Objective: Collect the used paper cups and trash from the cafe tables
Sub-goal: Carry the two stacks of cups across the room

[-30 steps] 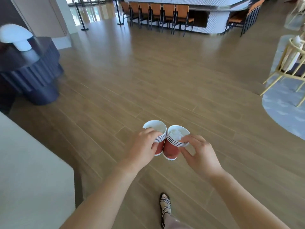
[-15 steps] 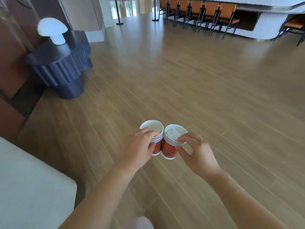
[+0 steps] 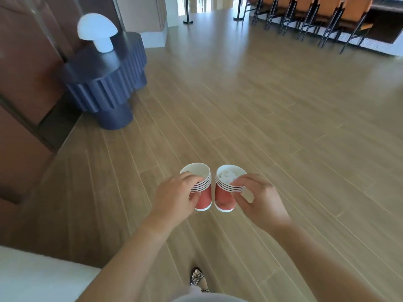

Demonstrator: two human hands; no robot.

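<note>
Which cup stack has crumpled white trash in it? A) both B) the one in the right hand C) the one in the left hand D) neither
B: the right cup stack, pinched by the right hand, shows crumpled white paper in its top cup; the left cup stack, held by the left hand, looks empty inside.

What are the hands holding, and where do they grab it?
The left hand grips the left cup stack at its rims; the right hand pinches the right cup stack at its rims.
</note>
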